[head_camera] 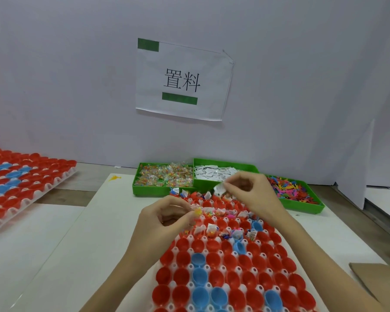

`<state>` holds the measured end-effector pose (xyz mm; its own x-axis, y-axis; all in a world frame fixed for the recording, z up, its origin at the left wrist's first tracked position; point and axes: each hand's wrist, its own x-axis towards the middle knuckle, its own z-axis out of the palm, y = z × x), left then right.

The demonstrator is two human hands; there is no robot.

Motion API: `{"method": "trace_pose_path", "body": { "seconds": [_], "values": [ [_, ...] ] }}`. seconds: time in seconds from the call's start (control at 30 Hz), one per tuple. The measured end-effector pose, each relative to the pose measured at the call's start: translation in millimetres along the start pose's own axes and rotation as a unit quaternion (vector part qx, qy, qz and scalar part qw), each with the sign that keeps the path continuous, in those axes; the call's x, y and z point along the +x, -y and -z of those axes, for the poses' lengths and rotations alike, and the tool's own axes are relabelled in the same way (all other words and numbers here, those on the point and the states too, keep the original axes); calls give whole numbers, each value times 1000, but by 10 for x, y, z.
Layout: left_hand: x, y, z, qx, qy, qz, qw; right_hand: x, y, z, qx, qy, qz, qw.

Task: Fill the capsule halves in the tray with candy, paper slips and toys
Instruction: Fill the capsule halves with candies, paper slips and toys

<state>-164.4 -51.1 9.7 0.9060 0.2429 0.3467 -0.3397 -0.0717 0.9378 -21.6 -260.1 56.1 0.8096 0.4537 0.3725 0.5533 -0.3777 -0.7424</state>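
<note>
- The person's left hand [167, 218] pinches a small clear candy packet [196, 211] with yellow in it between thumb and fingertips, held just above the far-left part of the tray [187, 249]; most likely it hangs there so it can go straight down into an open cup.
- The right hand [245, 192] pinches white paper slips [220, 188] at its fingertips over the tray's far edge, near the bin they come from, which keeps the reach short.
- The tray lies on a white board [95, 239] on the desk, its long axis running from the near edge away toward the bins. The capsule halves [214, 258], red with a few blue, sit mouth up in its pockets, so anything dropped stays in.
- By the look of it, only the far rows hold packets, slips and bits of toy; the near rows look bare inside, so filling seems to run from far to near.
- Three green bins stand side by side along the far edge of the board: candy bin [162, 179] on the left, slip bin [214, 173] in the middle, toy bin [295, 191] on the right, each within reach of either hand.
- A second tray [20, 183] of red and blue halves rests at the desk's left edge, well apart.
</note>
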Motion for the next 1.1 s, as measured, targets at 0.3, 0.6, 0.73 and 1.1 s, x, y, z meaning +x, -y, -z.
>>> {"method": "trace_pose_path", "body": {
  "seconds": [0.3, 0.6, 0.73, 1.1],
  "values": [
    [-158, -14, -138, 103, 80, -47, 990, -776, 247, -185, -50, 42, 112, 992],
    [-188, -8, -187, 208, 59, -122, 969, -813, 195, -238, -74, 49, 133, 987],
    [-164, -4, -178, 228, 46, -135, 963, -824, 205, -271, -75, 50, 122, 988],
    [-140, 0, -120, 153, 54, -33, 986, -190, -260, 362, -99, -180, -91, 974]
  ]
}}
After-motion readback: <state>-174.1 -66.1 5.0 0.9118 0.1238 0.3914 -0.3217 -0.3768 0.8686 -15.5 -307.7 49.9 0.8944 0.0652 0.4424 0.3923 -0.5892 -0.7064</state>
